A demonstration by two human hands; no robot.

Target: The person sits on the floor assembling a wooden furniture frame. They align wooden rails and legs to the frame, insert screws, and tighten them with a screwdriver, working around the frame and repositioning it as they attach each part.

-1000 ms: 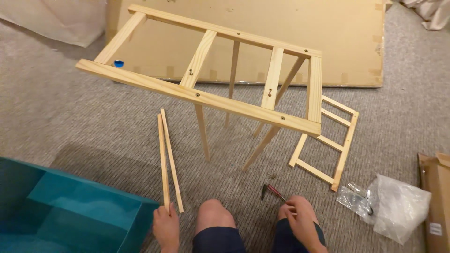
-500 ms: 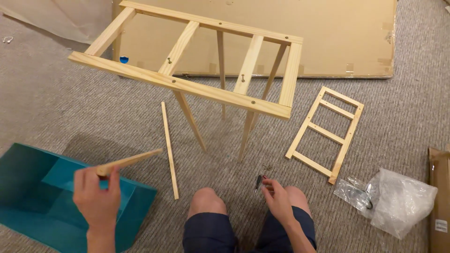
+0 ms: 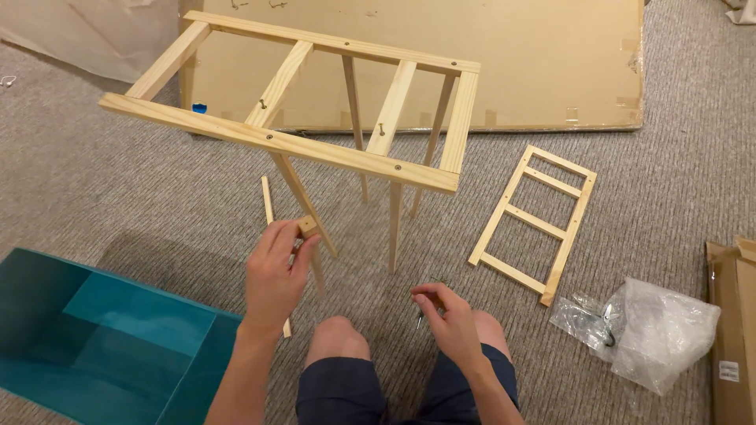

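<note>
1. Farthest left, a teal storage box (image 3: 94, 346) sat open on the grey carpet (image 3: 118, 189), one corner reaching toward the person's left forearm.
2. Just right of it, the left hand (image 3: 276, 275) was raised above the floor, its fingers curled closed around a short wooden stick (image 3: 307, 227), whose squared end poked out above the thumb.
3. A second thin wooden stick (image 3: 268, 201) lay flat on the carpet, passing behind that hand and showing again below the wrist.
4. Above both, a wooden frame (image 3: 299, 145) with crossbars stood on slim legs, its near rail tilted down toward the right, and one leg came down close beside the held stick.
5. Behind the frame, a large flat sheet of cardboard (image 3: 551, 71) lay on the floor.
6. Lower in the middle, the person's knees in dark shorts (image 3: 346, 393) filled the bottom edge.
7. Next came the right hand (image 3: 449, 315), low over the right knee, its fingertips pinched on a small dark metal piece (image 3: 420, 319); what kind of piece could not be told.
8. Further right, a small ladder-like wooden panel (image 3: 535, 224) lay flat on the carpet, well apart from both hands.
9. Beyond it sat a crumpled clear plastic bag (image 3: 654, 330) with dark hardware inside.
10. Finally, a brown cardboard box (image 3: 736, 330) was cut off by the right edge.
</note>
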